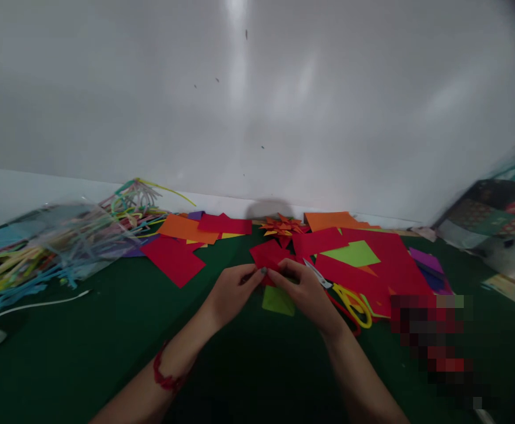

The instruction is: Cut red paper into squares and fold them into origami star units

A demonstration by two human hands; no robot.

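Note:
A small red sheet of paper (269, 254) is pinched between both hands at the middle of the table. My left hand (238, 288) grips its near edge, thumb and fingers closed. My right hand (305, 290) pinches the same edge, and the two thumbs nearly meet there. Just below the fingers lies a yellow-green piece of paper (279, 301) on the green table. Beyond the red sheet sits a folded orange and red paper flower (281, 227). Scissors with yellow handles (355, 305) rest beside my right hand, a red handle partly hidden next to them.
Red paper (175, 262) and orange paper (186, 228) lie left of centre. Large red sheets (401, 259) with a lime sheet (355, 253) spread on the right. Pipe cleaners (14, 282) and a clear plastic bag (89, 235) cover the far left. A white wall (195, 118) stands behind.

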